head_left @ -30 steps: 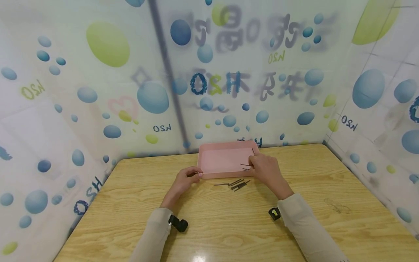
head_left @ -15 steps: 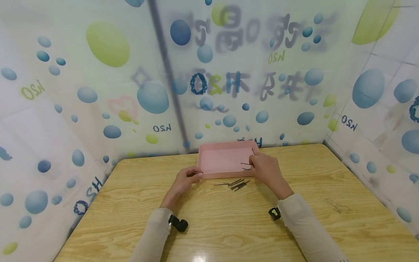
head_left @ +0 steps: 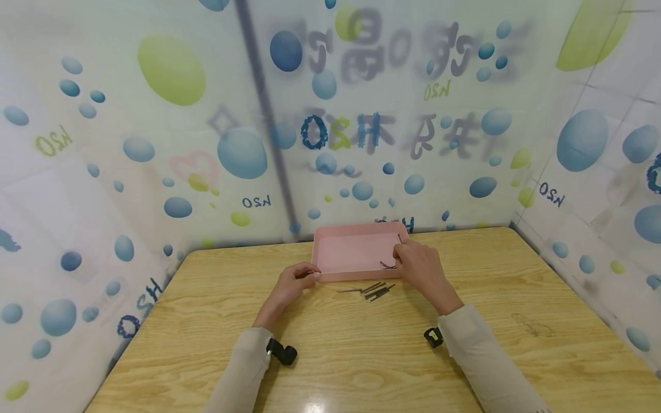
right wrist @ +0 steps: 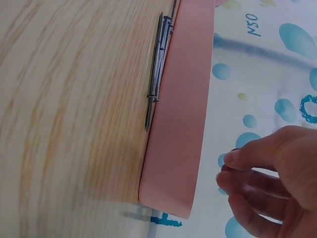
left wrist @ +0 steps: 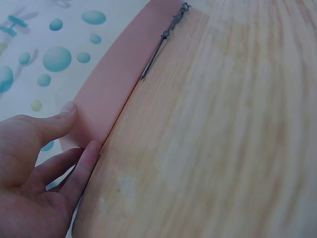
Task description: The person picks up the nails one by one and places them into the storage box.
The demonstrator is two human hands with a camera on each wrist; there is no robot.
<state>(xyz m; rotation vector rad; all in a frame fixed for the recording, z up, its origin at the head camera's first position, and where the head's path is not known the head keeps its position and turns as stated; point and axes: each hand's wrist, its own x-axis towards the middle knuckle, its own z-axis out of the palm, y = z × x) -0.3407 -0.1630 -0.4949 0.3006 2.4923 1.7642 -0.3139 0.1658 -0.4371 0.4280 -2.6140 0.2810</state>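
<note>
A shallow pink tray (head_left: 356,252) stands at the back of the table. At its front left corner my left hand (head_left: 295,282) holds the wall, with the thumb above and fingers below in the left wrist view. Over the tray's right end is my right hand (head_left: 419,265), fingers curled and thumb against the index finger. A dark end beside that thumb looks like a nail, mostly hidden by the fingers. A few dark nails (head_left: 387,265) lie in the tray just left of this hand. Another nail (head_left: 400,238) shows above the knuckles; whether it is held is unclear.
Several loose nails (right wrist: 157,64) lie on the wooden table (head_left: 351,350) along the tray's front wall. One nail (left wrist: 152,60) points left from that group. A curtain with bubble prints (head_left: 341,189) hangs behind the table's back edge and at both sides.
A nail that stuck out leftward from my right fingers has dropped and now lies beside the others in the tray. Both hands have stayed almost still.
</note>
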